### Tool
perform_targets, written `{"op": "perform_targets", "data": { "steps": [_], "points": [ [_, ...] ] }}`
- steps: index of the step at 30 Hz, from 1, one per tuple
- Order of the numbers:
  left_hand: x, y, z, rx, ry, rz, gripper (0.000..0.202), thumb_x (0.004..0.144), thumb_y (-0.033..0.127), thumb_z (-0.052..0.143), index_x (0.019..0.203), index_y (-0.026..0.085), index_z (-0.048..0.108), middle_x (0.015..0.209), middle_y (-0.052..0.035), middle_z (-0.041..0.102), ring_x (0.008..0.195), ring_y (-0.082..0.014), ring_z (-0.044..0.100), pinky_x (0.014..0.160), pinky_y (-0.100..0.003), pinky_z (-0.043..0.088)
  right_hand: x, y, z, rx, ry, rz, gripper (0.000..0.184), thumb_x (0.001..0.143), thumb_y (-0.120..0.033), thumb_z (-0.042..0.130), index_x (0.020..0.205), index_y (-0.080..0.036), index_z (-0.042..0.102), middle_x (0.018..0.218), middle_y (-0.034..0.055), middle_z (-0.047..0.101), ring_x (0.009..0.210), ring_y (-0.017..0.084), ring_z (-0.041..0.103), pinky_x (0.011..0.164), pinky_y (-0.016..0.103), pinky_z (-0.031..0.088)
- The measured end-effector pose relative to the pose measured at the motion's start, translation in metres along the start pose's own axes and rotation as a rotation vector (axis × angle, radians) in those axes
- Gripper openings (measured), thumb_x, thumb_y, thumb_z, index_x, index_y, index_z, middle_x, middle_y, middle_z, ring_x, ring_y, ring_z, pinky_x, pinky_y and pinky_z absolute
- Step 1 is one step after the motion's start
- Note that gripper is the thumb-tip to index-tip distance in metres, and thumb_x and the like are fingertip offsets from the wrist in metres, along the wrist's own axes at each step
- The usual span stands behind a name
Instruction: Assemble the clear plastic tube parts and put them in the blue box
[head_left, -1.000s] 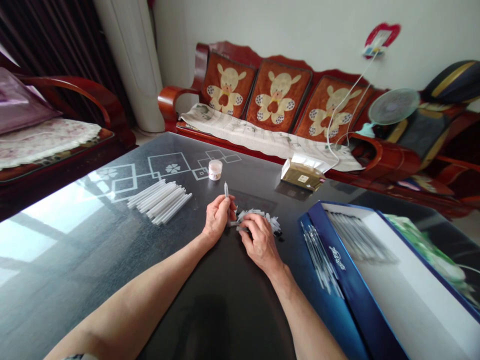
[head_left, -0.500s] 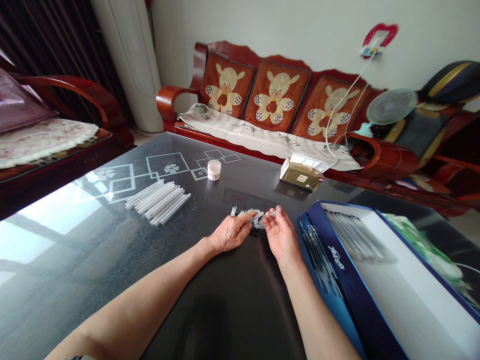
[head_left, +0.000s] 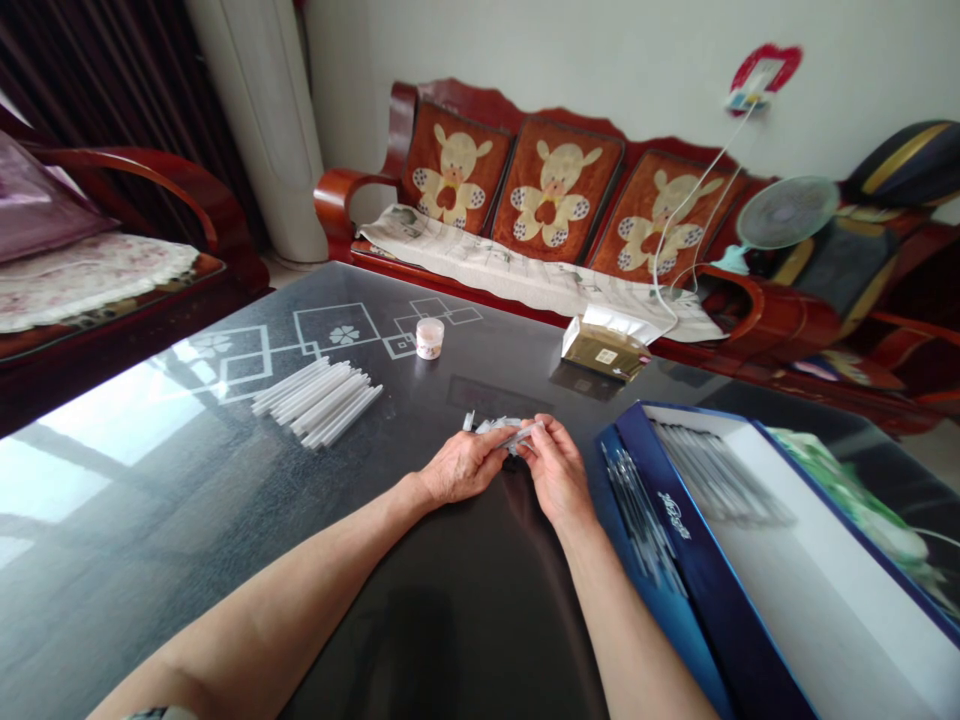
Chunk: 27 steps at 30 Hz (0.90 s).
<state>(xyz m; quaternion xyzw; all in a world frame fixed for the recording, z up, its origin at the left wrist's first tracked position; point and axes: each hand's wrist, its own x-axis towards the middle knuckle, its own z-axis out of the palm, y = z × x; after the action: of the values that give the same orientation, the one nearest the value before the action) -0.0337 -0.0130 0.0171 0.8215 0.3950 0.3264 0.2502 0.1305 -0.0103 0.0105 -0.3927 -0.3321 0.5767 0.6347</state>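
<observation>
While right hand (head_left: 556, 470) pinches a white tube (head_left: 524, 434) tighter, left hand (head_left: 465, 466) curled, grip unclear

A head-worn camera looks forward and down at the hands (head_left: 465, 465).

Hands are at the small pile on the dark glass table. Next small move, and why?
Probably draw the slim whitish plastic piece clear of the small heap of grey-white pieces: the right hand pinches it right over the heap, and the left hand lies close by to steady it.
</observation>
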Motion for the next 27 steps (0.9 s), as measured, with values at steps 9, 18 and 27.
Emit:
{"op": "perform_targets", "data": {
  "steps": [9,18,27],
  "points": [
    [0.007,0.008,-0.006,-0.7,-0.215,-0.229,0.035,0.091,0.044,0.045,0.092,0.013,0.062,0.056,0.0033,0.053,0.043,-0.0046,0.039,0.044,-0.016,0.031,-0.006,-0.012,0.009,0.033,-0.112,-0.003,0.028,0.073,-0.038,0.074,0.093,-0.023,0.061,0.096,0.0034,0.075,0.09,0.018,0.068,0.08,0.032,0.052],
    [0.008,0.011,-0.009,-1.016,-0.294,-0.428,0.036,0.084,0.051,0.052,0.078,0.015,0.053,0.052,0.0032,0.053,0.032,-0.0033,0.029,0.032,-0.018,0.016,-0.007,-0.014,0.009,0.093,-0.164,0.097,0.034,0.067,-0.032,0.079,0.098,-0.026,0.067,0.091,0.0002,0.074,0.088,0.019,0.069,0.084,0.038,0.054],
    [0.006,0.008,-0.004,-0.541,-0.122,-0.147,0.043,0.093,0.047,0.04,0.071,0.014,0.057,0.055,0.0031,0.052,0.047,-0.0055,0.043,0.051,-0.018,0.038,-0.005,-0.003,0.011,0.113,-0.029,0.095,0.035,0.062,-0.029,0.084,0.092,-0.023,0.066,0.088,0.0018,0.075,0.084,0.017,0.07,0.082,0.035,0.056]
  ]
}}
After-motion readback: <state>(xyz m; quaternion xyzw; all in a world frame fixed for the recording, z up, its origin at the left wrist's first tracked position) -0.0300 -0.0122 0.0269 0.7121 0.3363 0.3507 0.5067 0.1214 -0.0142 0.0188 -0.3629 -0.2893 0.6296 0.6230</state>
